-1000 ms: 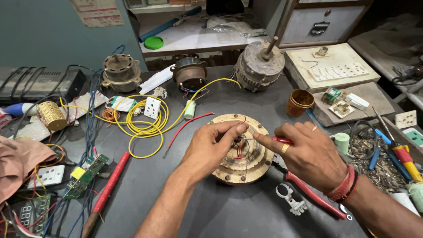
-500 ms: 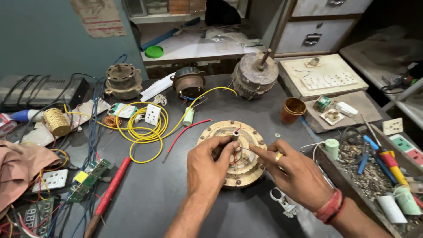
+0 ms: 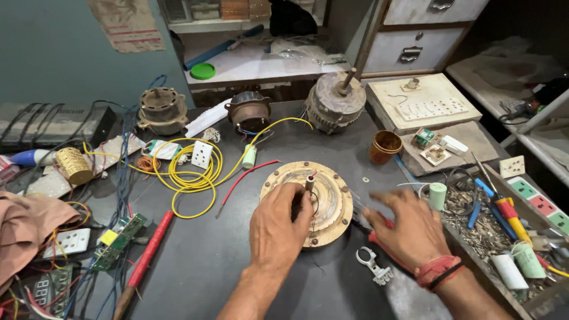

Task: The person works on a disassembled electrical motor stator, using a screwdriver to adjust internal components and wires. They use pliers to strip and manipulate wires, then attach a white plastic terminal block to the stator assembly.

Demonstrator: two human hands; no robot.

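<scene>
- Dark grey worktop (image 3: 237,261) fills the frame, cluttered on every side, with open surface only at bottom centre.
- Biggest item in play: the round, cream-coloured motor housing (image 3: 332,204), lying flat just right of centre, its short shaft (image 3: 309,181) standing upright from the middle.
- Left hand (image 3: 278,228) lies over the housing's lower left edge, fingers curled toward the shaft base and apparently touching it. Whether they pinch anything I cannot tell; the hand hides it.
- Right hand (image 3: 409,228) is motion-blurred just right of the housing, fingers loosely spread, over the red-handled pliers (image 3: 376,237). It seems to touch them, but a closed grip is not visible, so I cannot tell.
- Risk, as I judge it: the housing is steadied only at one edge. A sideways tug on the shaft could spin or slide it across the smooth top.
- Second risk: thin wires near the shaft base sit under the left fingers; a hard pull there could snap them.
- Smaller hazards close by: the small metal clamp (image 3: 372,264) lies by the right wrist, and a careless sweep could knock it off.
- Yellow wire coil (image 3: 189,172), left of centre, and the red wire (image 3: 246,178) beside it are well apart from both hands.
- Tiny washer (image 3: 365,179), above right of the housing, is easy to lose.
</scene>
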